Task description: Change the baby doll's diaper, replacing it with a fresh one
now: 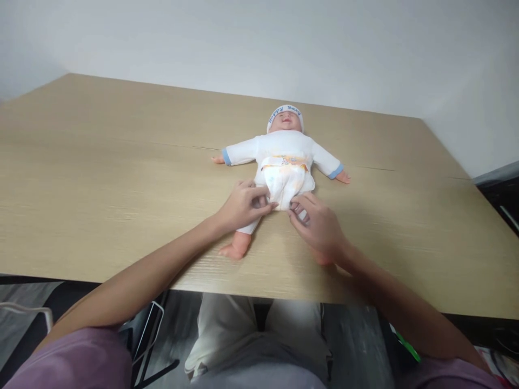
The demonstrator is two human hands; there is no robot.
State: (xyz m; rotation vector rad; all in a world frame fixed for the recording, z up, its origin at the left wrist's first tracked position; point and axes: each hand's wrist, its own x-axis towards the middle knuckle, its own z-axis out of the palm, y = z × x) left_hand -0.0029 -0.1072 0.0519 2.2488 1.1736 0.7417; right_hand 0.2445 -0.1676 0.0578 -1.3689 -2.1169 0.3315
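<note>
A baby doll (284,148) lies on its back on the wooden table (101,178), head away from me, arms spread. It wears a white top with blue cuffs, a white cap and a diaper (288,181) with an orange-patterned waistband. My left hand (243,205) pinches the diaper's lower left edge by the doll's leg, fingers closed. My right hand (318,224) grips the lower right edge, covering most of the doll's other leg. One bare doll foot (235,249) shows below my left hand.
The table's front edge runs just in front of my lap. White walls stand behind the table. A metal chair frame (152,335) shows below the edge at left, and dark items sit at the far right (503,200).
</note>
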